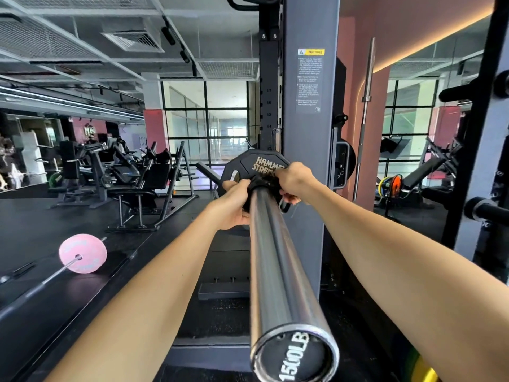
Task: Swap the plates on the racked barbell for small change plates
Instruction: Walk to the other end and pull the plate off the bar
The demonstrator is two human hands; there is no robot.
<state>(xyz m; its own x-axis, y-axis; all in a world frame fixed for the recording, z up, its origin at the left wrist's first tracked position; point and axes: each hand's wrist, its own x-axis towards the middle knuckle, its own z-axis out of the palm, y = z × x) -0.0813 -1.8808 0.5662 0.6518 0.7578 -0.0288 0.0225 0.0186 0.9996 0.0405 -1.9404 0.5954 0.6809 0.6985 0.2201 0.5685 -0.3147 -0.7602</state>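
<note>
The steel barbell sleeve [275, 271] runs from the bottom centre away from me, its end cap marked 1500LB. A black plate [248, 168] with gold lettering sits far up the sleeve against the rack. In front of it a black collar [260, 184] clamps the sleeve. My left hand [234, 205] grips the collar from the left, fingers curled over its top. My right hand [293, 181] grips the collar's right side, thumb by its lever. Both arms are stretched out along the sleeve.
The grey rack upright [308, 133] stands right behind the plate. A pink plate [82, 253] on a second bar lies on the floor at left. Benches and machines [132, 183] fill the left background. Coloured plates [392, 186] hang at right, and a bar [365, 119] stands upright.
</note>
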